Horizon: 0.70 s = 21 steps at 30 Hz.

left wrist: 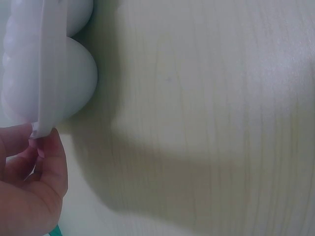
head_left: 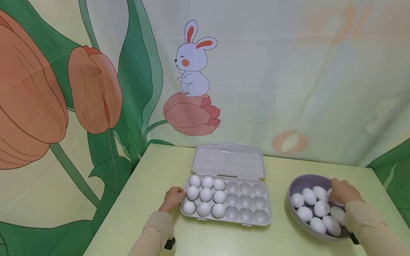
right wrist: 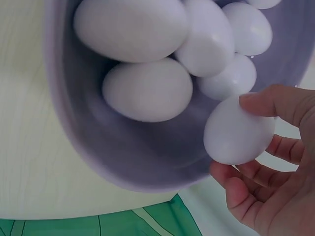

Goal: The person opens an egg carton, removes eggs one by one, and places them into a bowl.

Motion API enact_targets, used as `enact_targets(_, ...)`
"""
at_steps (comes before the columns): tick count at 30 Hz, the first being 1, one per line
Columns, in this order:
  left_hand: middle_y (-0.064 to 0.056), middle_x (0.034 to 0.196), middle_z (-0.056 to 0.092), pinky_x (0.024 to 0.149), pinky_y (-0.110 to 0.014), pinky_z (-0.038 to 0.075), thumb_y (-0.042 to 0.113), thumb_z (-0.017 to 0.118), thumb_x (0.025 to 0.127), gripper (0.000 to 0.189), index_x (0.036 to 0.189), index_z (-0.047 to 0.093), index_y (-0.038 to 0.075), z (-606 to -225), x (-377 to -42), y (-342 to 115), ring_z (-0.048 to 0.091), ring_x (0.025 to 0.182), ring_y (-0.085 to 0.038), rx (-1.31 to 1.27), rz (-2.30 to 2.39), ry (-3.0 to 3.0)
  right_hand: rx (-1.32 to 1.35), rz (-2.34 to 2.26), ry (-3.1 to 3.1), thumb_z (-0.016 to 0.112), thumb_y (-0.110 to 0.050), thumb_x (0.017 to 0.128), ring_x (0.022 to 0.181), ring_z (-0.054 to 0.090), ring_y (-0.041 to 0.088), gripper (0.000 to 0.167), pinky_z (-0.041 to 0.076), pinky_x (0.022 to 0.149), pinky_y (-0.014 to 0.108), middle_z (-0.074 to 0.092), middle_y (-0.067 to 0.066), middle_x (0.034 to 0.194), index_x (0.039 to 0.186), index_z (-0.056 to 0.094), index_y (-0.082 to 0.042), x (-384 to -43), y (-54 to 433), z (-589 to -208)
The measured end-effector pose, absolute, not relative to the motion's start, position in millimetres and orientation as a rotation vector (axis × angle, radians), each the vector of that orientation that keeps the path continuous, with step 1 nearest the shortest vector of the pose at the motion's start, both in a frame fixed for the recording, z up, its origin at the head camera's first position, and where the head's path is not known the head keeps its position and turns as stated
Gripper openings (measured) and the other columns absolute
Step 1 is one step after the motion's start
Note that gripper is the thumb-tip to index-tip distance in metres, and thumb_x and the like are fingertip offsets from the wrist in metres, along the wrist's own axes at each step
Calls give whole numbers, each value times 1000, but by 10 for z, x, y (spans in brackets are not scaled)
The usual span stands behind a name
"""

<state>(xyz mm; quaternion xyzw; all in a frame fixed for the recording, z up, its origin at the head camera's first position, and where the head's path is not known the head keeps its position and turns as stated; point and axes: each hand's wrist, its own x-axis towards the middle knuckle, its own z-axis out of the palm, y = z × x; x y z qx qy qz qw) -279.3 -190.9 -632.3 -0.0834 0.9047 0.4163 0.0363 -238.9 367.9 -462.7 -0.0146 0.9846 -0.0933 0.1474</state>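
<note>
An open egg carton (head_left: 232, 221) of pale plastic lies on the table, its left half filled with rows of white eggs (head_left: 205, 195) and its right half showing bare cups. My left hand (head_left: 174, 197) pinches the carton's left edge; thumb and fingers (left wrist: 55, 164) meet on the rim in the left wrist view. To the right, a purple-grey bowl (head_left: 296, 217) holds several white eggs (head_left: 321, 208). Over the bowl's far right side, my right hand (head_left: 345, 191) grips one egg (right wrist: 238, 130) between thumb and fingers, seen clearly in the right wrist view.
The carton's lid (head_left: 229, 161) is folded back toward the wall. A light wood-grain table (head_left: 160, 167) runs up to a printed cloth (head_left: 256, 89) with a rabbit and tulips. Table surface lies between carton and bowl.
</note>
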Motion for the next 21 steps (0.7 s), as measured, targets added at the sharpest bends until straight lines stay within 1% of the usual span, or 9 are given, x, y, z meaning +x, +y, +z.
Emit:
enact_targets(2,-4,62,56,45,-28,37,31,57,80,24,73,62,8,-6520,-2878,-1955,48,50,-17,-231,1286,2791,-34,-255,2851,55,-7,72,85,47,52,38,41,61,50,46,38,95,102,45,16,-2374,3680,-4635)
enact_targets(3,-4,62,56,44,-28,36,30,57,80,24,73,62,8,-6514,-2875,-1953,47,50,-17,-227,1284,2796,-29,-249,2861,55,-7,72,83,47,51,38,41,60,50,45,39,95,101,45,15,-2369,3680,-4642)
enact_targets(4,-6,64,57,46,-30,39,29,57,80,23,75,63,7,-6402,-2834,-1919,50,52,-19,-277,1262,2777,-23,-241,2869,54,-7,72,81,47,51,38,41,59,50,43,39,94,101,45,15,-2365,3677,-4647)
enact_targets(8,-6,63,56,45,-25,37,18,55,78,18,75,62,2,-5907,-2606,-1790,48,51,-16,-293,1278,2781,-12,-197,2900,54,-7,74,74,50,47,34,42,55,49,42,38,89,99,45,15,-2347,3658,-4662)
enact_targets(9,-8,64,57,46,-26,38,16,55,78,17,76,62,0,-5732,-2530,-1741,49,52,-17,-335,1267,2760,-13,-184,2907,53,-7,75,72,50,46,33,42,54,49,42,37,88,99,46,14,-2343,3655,-4667)
enact_targets(12,-7,64,55,47,-23,36,14,53,79,18,77,61,-2,-5527,-2409,-1681,47,52,-14,-316,1267,2764,-16,-154,2926,54,-7,75,69,51,44,29,42,53,48,43,35,86,96,46,13,-2329,3644,-4671)
enact_targets(16,-5,64,54,48,-21,36,15,52,81,18,79,61,-1,-5464,-2369,-1657,45,53,-12,-327,1223,2757,-22,-128,2944,55,-7,74,68,51,44,25,42,52,48,44,33,83,91,47,9,-2301,3632,-4669)
enact_targets(21,-4,62,54,47,-21,35,14,53,79,17,77,62,0,-5476,-2386,-1656,44,52,-12,-354,1237,2751,-38,-114,2977,56,-9,73,67,52,45,25,41,50,49,44,32,81,89,47,7,-2272,3651,-4701)
